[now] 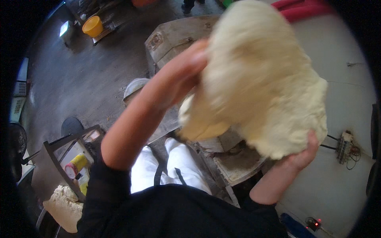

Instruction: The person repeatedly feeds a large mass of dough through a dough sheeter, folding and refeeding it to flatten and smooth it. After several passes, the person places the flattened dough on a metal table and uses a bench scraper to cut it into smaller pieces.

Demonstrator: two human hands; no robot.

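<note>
A large, pale slab of dough (pixel 268 83) is held up in front of me between both hands, blurred by motion on its upper and left parts. My left hand (pixel 193 65) grips its left edge, the fingers partly hidden behind it. At the lower right edge, my right hand (pixel 300 154) holds the dough with the thumb on the near face. A lower flap of dough hangs to the left, above a machine with worn metal surfaces. The dough hides much of that machine.
A metal machine cover (pixel 178 35) stands ahead. At lower left, more dough (pixel 64 208) lies near a rack (pixel 53 166) with a yellow-and-red container (pixel 76 165). An orange tub (pixel 93 26) is at upper left. Another person's dark shoe (pixel 187 8) shows at the top. Right, a wall carries wired electrical fittings (pixel 345 148).
</note>
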